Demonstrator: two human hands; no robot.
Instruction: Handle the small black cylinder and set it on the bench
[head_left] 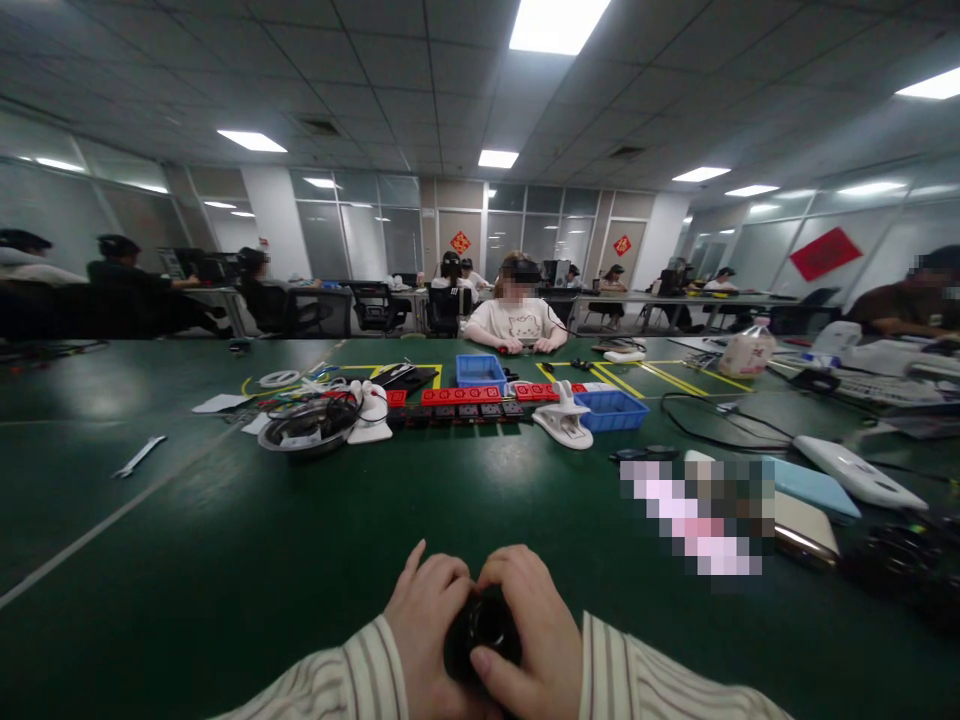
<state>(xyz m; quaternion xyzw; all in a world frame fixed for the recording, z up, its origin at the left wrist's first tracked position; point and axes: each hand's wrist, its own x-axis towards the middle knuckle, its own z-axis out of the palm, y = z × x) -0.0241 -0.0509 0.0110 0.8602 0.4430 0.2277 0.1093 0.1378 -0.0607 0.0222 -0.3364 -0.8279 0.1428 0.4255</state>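
Low in the middle of the view, my left hand (pixel 429 622) and my right hand (pixel 534 625) are wrapped around a black round object (pixel 487 622) from both sides. Its top looks glossy, with a darker ring around the centre; its exact kind cannot be made out. My right thumb lies across its near side, and the right fingers curl over the far rim. The left fingers curl along its left side, with one finger sticking out. My palms hide its lower part.
Beyond my hands stand red and black power strips (pixel 461 397), a white clip-on base (pixel 564 418), blue bins (pixel 611 408) and a metal bowl (pixel 307 428) with cables. A wrench (pixel 139 457) lies left. Phones (pixel 806 530) and cables lie right. A person (pixel 517 315) sits opposite.
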